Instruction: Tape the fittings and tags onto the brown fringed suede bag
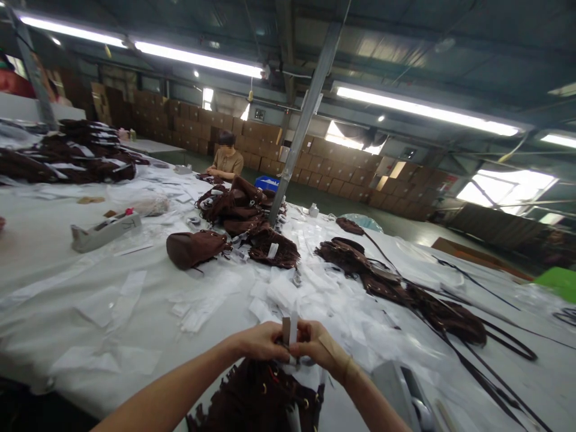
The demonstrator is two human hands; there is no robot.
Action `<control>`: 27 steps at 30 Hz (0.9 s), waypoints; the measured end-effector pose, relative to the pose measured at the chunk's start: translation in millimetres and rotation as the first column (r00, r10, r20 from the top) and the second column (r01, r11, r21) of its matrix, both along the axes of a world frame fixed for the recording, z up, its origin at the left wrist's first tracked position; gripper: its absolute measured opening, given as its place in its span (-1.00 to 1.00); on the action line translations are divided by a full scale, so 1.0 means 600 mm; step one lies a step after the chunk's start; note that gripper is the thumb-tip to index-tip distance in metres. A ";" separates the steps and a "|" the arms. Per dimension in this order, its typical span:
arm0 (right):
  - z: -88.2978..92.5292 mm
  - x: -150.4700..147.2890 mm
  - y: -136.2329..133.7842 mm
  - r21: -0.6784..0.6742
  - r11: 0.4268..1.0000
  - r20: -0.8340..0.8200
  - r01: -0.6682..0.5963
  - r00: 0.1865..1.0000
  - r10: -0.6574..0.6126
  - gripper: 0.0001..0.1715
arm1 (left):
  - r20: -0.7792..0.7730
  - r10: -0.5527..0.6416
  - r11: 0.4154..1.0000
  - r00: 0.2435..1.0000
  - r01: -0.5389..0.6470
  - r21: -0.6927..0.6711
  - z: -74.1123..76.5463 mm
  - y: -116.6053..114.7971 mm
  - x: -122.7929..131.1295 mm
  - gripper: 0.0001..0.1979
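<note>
Just above a dark brown fringed bag (252, 393) with gold-coloured rings, both hands meet near the table's front edge. My left hand (265, 342) is closed, its thumb and fingers pinching at the base of a narrow upright strip (286, 330), greyish in colour. My right hand (317, 345) is also closed and touches the left; a white strip (294, 327) stands up from its fingertips. The fingertips overlap, so the exact grip on each strip is partly hidden. Thin white sheets (283, 291) lie just beyond the hands.
A tape dispenser (396, 393) stands right of my right arm, another (108, 231) at the left. Brown bags (195, 247) are heaped mid-table, around a slanted metal post (299, 132). More bags with long straps (382, 282) lie right. A person (228, 161) sits across the table.
</note>
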State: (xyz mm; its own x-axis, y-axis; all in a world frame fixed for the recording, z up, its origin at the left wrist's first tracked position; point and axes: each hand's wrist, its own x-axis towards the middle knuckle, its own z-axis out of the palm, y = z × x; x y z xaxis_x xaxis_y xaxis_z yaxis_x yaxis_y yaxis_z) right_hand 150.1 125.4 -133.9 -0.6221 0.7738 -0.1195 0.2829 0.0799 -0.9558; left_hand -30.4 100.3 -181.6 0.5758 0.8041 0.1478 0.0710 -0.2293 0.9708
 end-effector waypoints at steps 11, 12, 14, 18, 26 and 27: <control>-0.028 -0.001 -0.004 0.073 0.992 -0.048 0.105 0.994 -0.102 -0.77 | 0.219 0.044 0.961 0.975 0.019 -0.276 -0.024 0.018 -0.004 -0.79; -0.031 -0.003 -0.005 0.102 0.989 -0.061 0.103 0.993 -0.097 -0.75 | 0.233 0.072 0.954 0.970 0.002 -0.300 -0.028 0.020 -0.005 -0.74; -0.036 -0.007 -0.009 0.164 0.982 -0.067 0.094 0.994 -0.084 -0.70 | 0.267 0.127 0.939 0.955 -0.029 -0.342 -0.034 0.023 -0.006 -0.60; -0.045 -0.014 -0.017 0.311 0.929 -0.057 0.201 0.980 -0.193 -0.67 | 0.331 0.186 0.927 0.925 -0.054 -0.371 -0.036 0.024 -0.007 -0.45; -0.054 -0.006 -0.019 0.362 0.886 -0.073 0.290 0.956 -0.284 -0.59 | 0.400 0.179 0.929 0.899 -0.021 -0.369 -0.032 0.000 -0.013 -0.52; -0.056 -0.004 -0.021 0.366 0.884 -0.069 0.292 0.956 -0.287 -0.61 | 0.400 0.165 0.928 0.902 -0.005 -0.373 -0.034 -0.002 -0.015 -0.53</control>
